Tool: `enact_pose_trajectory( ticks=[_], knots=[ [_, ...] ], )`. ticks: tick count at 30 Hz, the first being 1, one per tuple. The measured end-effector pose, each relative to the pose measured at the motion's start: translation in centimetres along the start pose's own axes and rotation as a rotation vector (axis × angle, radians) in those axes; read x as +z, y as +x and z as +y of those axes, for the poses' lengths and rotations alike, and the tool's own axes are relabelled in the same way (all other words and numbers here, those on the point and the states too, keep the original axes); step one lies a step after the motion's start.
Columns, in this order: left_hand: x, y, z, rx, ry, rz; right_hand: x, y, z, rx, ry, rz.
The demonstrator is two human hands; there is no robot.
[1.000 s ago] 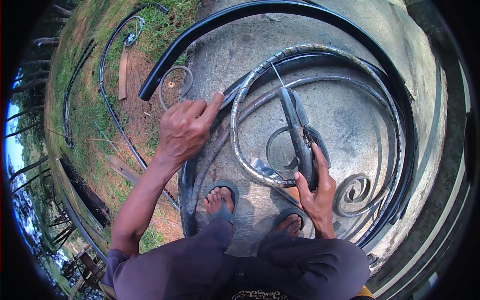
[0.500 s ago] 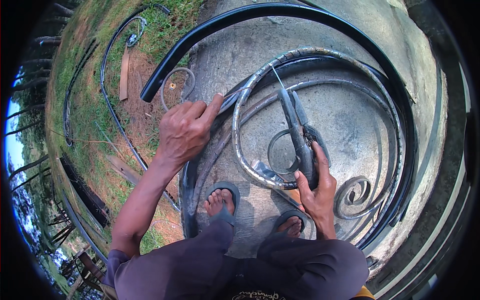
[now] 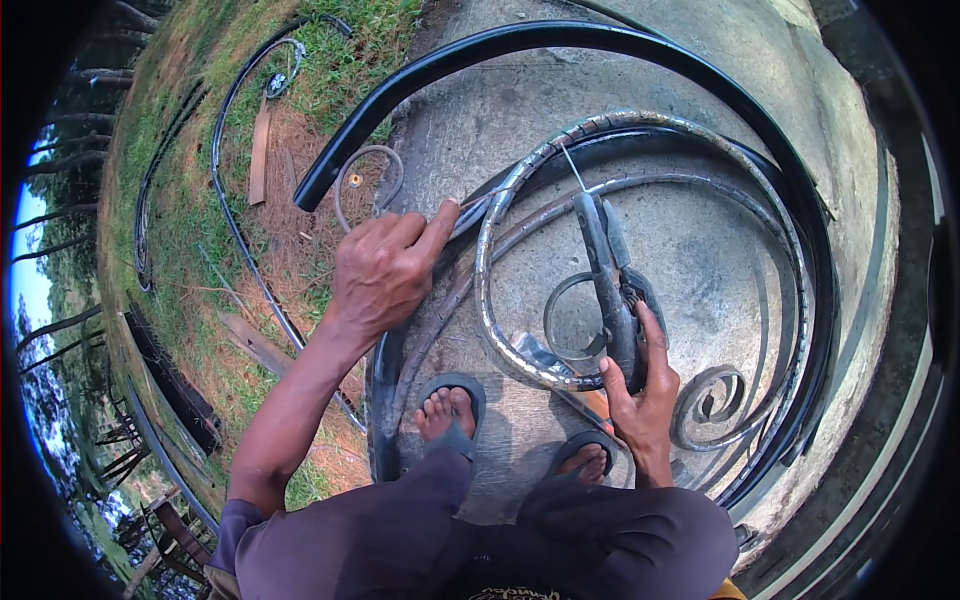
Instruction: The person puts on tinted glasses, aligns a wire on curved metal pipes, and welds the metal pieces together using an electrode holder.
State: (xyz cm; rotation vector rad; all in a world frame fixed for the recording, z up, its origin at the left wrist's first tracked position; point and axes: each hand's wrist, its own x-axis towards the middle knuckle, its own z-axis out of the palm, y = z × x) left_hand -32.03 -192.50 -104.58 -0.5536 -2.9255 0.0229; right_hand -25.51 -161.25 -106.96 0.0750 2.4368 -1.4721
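Note:
My right hand [image 3: 645, 405] is closed round the handle of a dark welding electrode holder [image 3: 600, 260]. From its jaws a thin pale welding electrode [image 3: 574, 167] points up and left, its tip at the upper left of a notched metal ring [image 3: 483, 285]. Whether the tip touches is too small to tell. To the left, my left hand [image 3: 385, 265] is closed with its index finger extended, pinching a thin rod [image 3: 488, 194] whose far end reaches the ring's left side. A large black curved tube [image 3: 530, 38] arches behind the ring.
Around my sandalled feet lies concrete [image 3: 480, 470]. A flat metal scroll [image 3: 705, 405] sits at the right, and a smaller round hoop [image 3: 550, 320] lies inside the ring. On the grass at left are a long bent tube [image 3: 225, 205] and a wooden strip [image 3: 260, 155].
The whole scene has shifted slightly right and down in the view. Both hands keep their grips and nearly the same places relative to the ring.

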Motion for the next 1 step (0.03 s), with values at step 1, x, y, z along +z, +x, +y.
enact_pose_trajectory(
  ticks=[1],
  knots=[
    [0.00,-0.05,0.01,-0.002,0.013,-0.017,-0.06,0.02,-0.04,-0.003,-0.008,-0.003]
  ],
)
